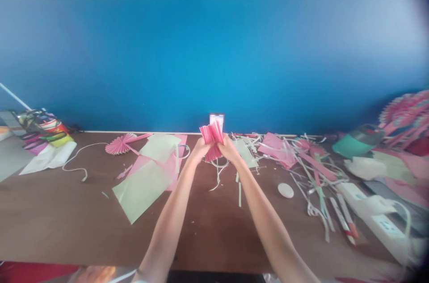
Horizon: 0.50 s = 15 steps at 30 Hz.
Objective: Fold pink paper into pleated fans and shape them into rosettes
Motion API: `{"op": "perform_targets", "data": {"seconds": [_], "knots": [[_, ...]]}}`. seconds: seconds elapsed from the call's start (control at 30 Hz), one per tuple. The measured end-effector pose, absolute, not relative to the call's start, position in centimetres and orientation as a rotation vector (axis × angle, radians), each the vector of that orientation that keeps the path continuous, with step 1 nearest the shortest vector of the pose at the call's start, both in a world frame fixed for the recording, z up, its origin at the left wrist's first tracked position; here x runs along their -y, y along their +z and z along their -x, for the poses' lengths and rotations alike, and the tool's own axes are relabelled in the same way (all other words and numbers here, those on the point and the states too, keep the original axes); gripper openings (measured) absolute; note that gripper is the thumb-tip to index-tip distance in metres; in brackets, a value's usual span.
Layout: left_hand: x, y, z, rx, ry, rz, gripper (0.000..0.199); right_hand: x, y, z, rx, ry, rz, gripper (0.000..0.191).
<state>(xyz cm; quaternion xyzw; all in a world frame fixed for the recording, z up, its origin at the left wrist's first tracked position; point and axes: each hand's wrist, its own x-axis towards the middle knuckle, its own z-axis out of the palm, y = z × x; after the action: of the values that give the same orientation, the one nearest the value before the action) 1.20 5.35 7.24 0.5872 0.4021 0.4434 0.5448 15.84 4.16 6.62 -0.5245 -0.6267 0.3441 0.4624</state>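
Gripping pink pleated paper (pixel 211 136) from both sides, the left hand (pixel 200 149) and right hand (pixel 228 147) meet near the center of the frame, fingers folded around its edges. Behind it, a small dark-edged rectangle (pixel 216 117) stands before the blue panel (pixel 214 51). Left of center, pale green sheets (pixel 142 191) overlap a pink sheet (pixel 172 182) on the brown table (pixel 208 238); a pleated fan (pixel 119 145) lies farther left. Right of center are a round white disc (pixel 286 190) and scattered strips (pixel 325 220); a white power strip (pixel 390 229) sits lower right.
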Motion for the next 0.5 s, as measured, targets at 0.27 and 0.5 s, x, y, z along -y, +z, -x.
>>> {"op": "perform_targets", "data": {"seconds": [0.27, 0.5], "knots": [[-5.6, 7.1, -0.5, -1.072, 0.961, -1.63, 0.015, -3.7, 7.2, -16.3, 1.333, 1.132, 1.237, 0.022], [-6.0, 6.9, 0.7, -1.101, 0.853, -1.502, 0.024, -4.3, 7.5, -17.8, 1.075, 1.207, 1.342, 0.01]]}}
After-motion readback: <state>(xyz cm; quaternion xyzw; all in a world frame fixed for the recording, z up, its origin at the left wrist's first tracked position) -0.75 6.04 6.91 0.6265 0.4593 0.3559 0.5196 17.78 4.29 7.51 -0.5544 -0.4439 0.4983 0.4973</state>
